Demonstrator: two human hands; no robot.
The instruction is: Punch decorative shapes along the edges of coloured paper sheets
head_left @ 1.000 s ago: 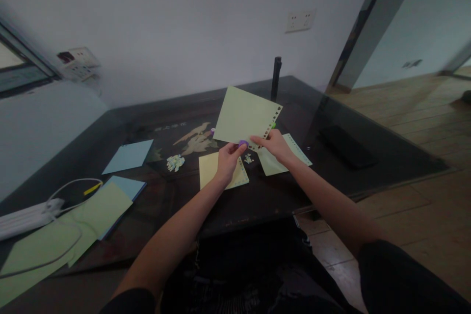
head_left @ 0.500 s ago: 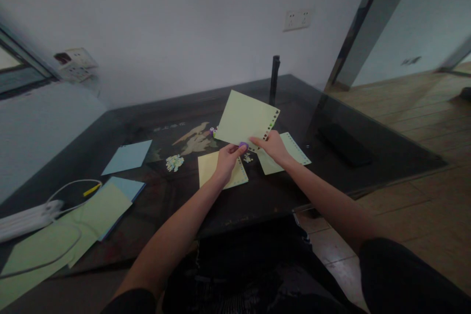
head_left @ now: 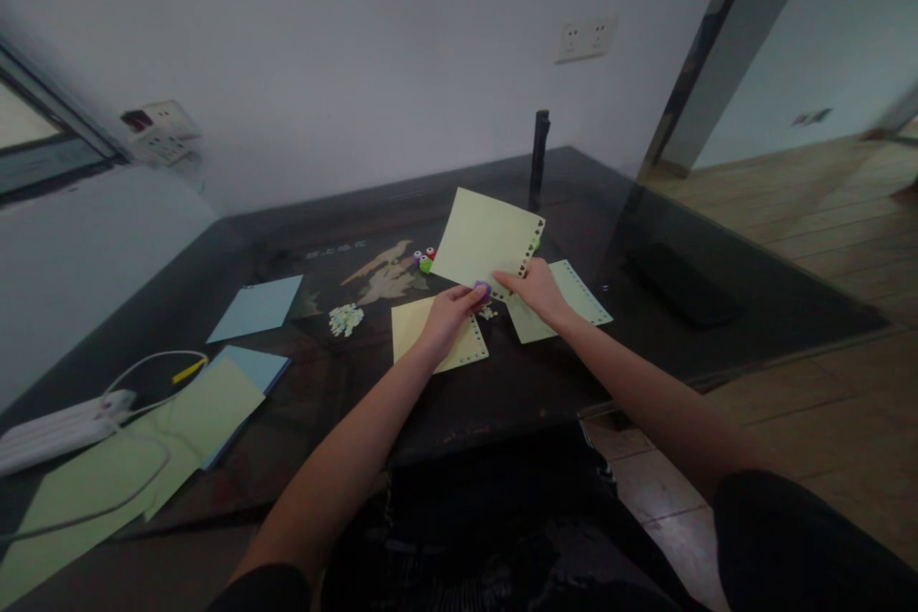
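My right hand [head_left: 536, 291] pinches a pale yellow-green sheet of paper [head_left: 488, 237] by its lower right corner, above the table. Small shapes are punched along the sheet's right edge and part of its lower edge. A small purple craft punch [head_left: 482, 289] sits at the lower edge, with my left hand [head_left: 453, 314] closed on it, thumb on top. Under the left hand lies a yellow sheet [head_left: 412, 323] with a punched edge. A second punched green sheet [head_left: 570, 298] lies beneath the right hand. Tiny paper cut-outs [head_left: 489, 313] are on the table below the punch.
Several colourful punches [head_left: 426, 260] stand behind the held sheet. A pile of cut-outs [head_left: 345, 319] lies left of the hands. Blue paper [head_left: 259, 306], green sheets [head_left: 172, 430] and a white power strip [head_left: 64, 430] with cables lie farther left. A dark flat object [head_left: 678, 282] lies right; a black upright post [head_left: 538, 158] stands behind.
The held sheet has dropped slightly and tilted a little, uncovering more of the colourful punches behind it. Both hands keep their hold. The whole view has shifted slightly.
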